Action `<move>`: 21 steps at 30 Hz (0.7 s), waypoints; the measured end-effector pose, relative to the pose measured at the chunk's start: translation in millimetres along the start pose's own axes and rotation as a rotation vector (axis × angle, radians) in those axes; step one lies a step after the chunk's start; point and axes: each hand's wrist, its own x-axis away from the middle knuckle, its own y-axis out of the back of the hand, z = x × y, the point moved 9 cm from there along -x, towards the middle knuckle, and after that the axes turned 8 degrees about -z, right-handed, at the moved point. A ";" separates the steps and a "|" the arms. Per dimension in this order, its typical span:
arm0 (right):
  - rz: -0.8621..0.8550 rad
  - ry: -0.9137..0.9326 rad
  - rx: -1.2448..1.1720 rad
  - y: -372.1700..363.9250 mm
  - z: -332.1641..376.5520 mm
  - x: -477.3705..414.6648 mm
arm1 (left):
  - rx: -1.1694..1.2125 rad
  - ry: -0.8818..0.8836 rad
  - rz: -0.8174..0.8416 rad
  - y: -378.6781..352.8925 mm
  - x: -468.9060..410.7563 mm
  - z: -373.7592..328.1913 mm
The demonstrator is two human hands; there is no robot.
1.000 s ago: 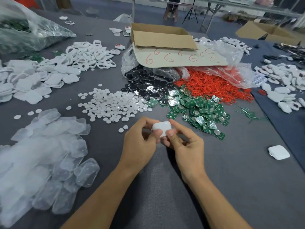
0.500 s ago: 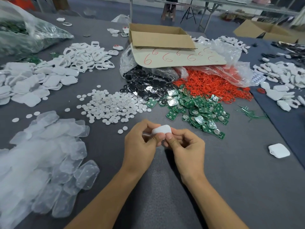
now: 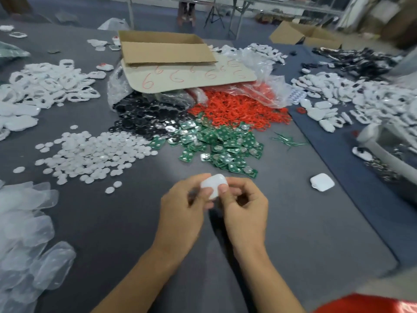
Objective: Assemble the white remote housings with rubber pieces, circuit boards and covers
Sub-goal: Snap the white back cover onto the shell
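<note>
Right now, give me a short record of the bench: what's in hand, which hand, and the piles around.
held: housing, white, above the table
left hand: grips the housing's left side, blurred
right hand: pinches its right side, thumb on it
boards: green pile just beyond the hands
red rubber: pile behind the boards
black discs: left of the red rubber
white discs: left of the boards
clear covers: near left
second housing: alone at right

Bare table [image 3: 293, 233] runs nearer than the boards [image 3: 221, 145] and to their right, broken by 1 lone housing [image 3: 322, 182]. Discs [image 3: 94, 154] crowd their left; black pieces [image 3: 144, 118] and red rings [image 3: 237, 109] hem them behind.
</note>
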 end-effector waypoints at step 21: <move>-0.636 0.302 0.495 151.6 24.4 -63.5 | -0.145 -0.331 0.363 -188.0 9.5 -57.8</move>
